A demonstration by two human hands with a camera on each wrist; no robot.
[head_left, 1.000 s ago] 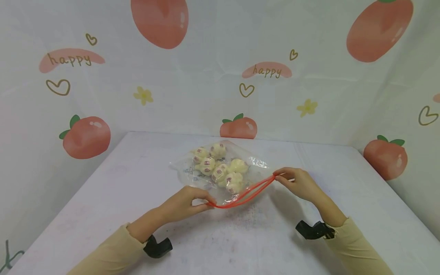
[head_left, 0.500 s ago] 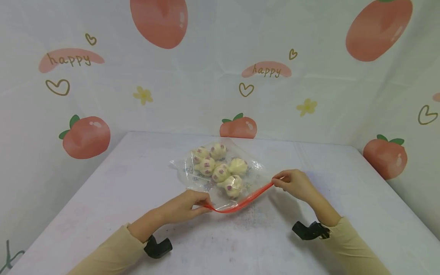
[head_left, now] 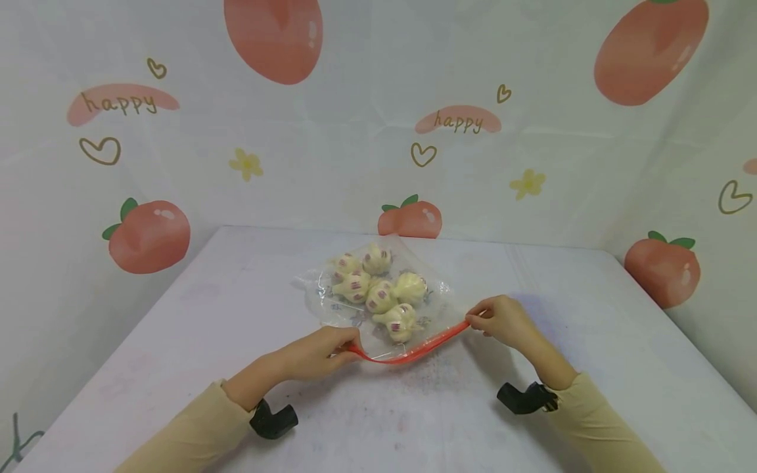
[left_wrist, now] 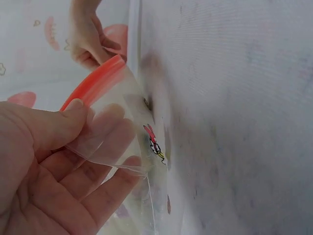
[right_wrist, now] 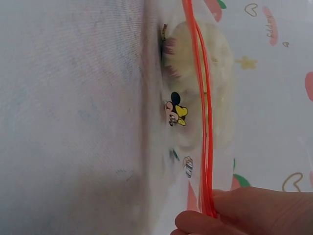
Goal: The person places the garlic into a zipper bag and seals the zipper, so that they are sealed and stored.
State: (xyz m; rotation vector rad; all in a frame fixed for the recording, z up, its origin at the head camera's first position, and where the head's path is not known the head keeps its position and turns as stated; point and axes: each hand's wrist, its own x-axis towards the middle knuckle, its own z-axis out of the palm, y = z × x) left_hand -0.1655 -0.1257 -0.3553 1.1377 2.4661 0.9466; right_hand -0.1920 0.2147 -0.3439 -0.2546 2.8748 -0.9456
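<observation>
A clear zip bag [head_left: 337,309] with a red zip edge [head_left: 414,355] lies on the table, its mouth toward me. Several garlic bulbs [head_left: 381,297], cream with purple marks, are inside it. My left hand [head_left: 316,355] pinches the left end of the red edge between thumb and fingers; the left wrist view shows the thumb on the red strip [left_wrist: 93,83], the other fingers behind the film. At the right end, my right hand [head_left: 505,322] pinches the same edge. In the right wrist view the two red strips [right_wrist: 205,122] run close together, slightly parted midway.
The white table [head_left: 378,420] spreads out around the bag. Behind it hangs a white cloth [head_left: 331,184] printed with peaches, hearts and flowers. Black wrist mounts [head_left: 273,420] sit at both sleeve cuffs.
The red edge has gone from two parted strips to a single band in the head view. My right hand has moved slightly toward me; the left has shifted a little left.
</observation>
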